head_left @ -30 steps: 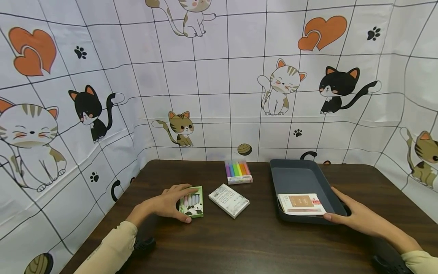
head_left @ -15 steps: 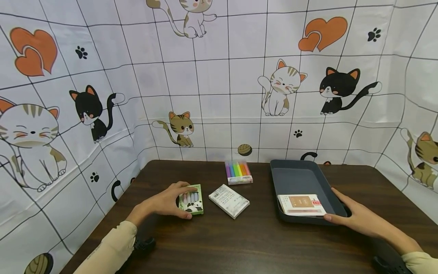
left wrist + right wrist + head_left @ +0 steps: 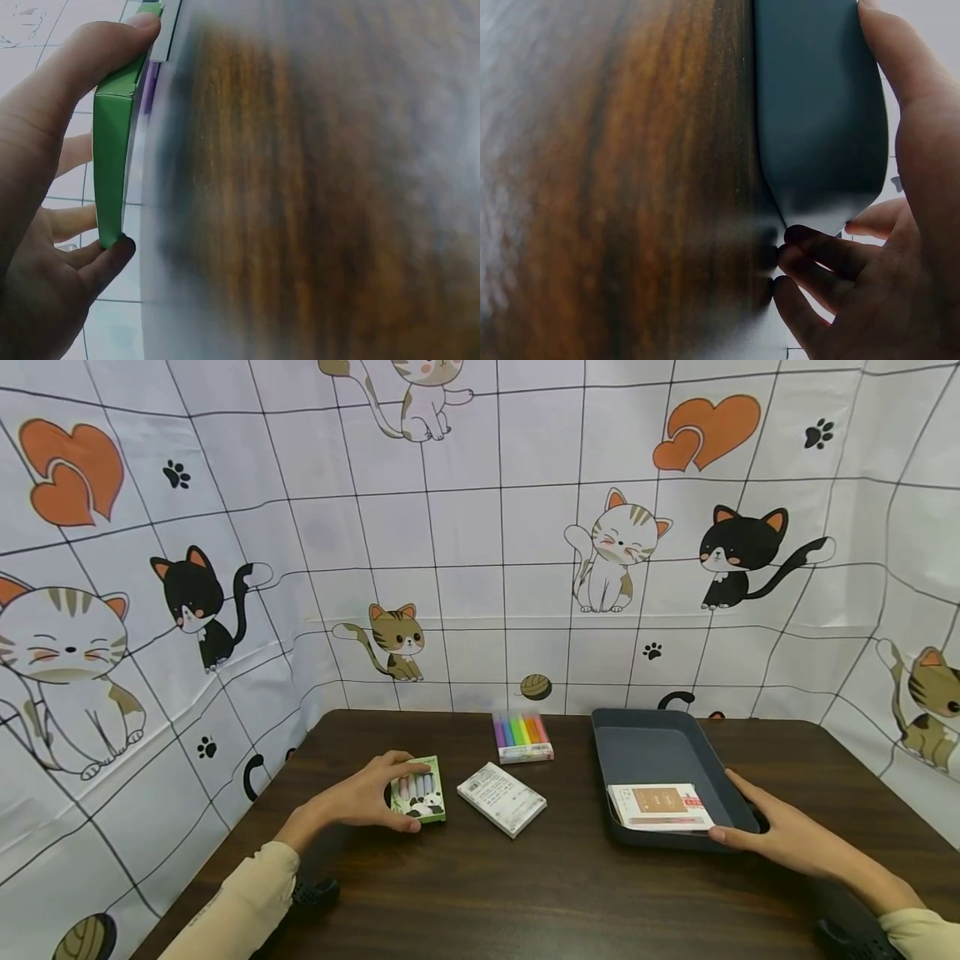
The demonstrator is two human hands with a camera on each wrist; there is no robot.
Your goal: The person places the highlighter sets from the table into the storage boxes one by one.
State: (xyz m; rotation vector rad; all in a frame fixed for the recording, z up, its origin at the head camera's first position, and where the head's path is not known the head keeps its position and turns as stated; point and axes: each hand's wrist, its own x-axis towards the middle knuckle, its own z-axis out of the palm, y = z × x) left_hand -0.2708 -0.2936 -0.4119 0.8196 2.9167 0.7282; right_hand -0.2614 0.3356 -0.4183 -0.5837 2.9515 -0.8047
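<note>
My left hand (image 3: 365, 796) grips a green-edged box (image 3: 418, 793) with a panda picture and a window showing several pastel pens. In the left wrist view the thumb lies over one edge of this green box (image 3: 112, 161) and the fingertips hold the opposite one. At the right, my right hand (image 3: 787, 831) holds the near right corner of a dark grey tray (image 3: 648, 747), thumb at the front rim and fingers along the outer side. The right wrist view shows the fingers against the wall of the tray (image 3: 821, 112).
In the tray's near end lies a white box (image 3: 660, 807) with a tan panel. A white printed box (image 3: 502, 799) lies mid-table, and a clear pack of colored markers (image 3: 522, 737) sits behind it. A cat-print curtain (image 3: 465, 527) hangs behind the brown table (image 3: 480, 893).
My left hand and the green-edged box have shifted slightly away from me, and more of the box's front edge shows. The right hand and tray have stayed put.
</note>
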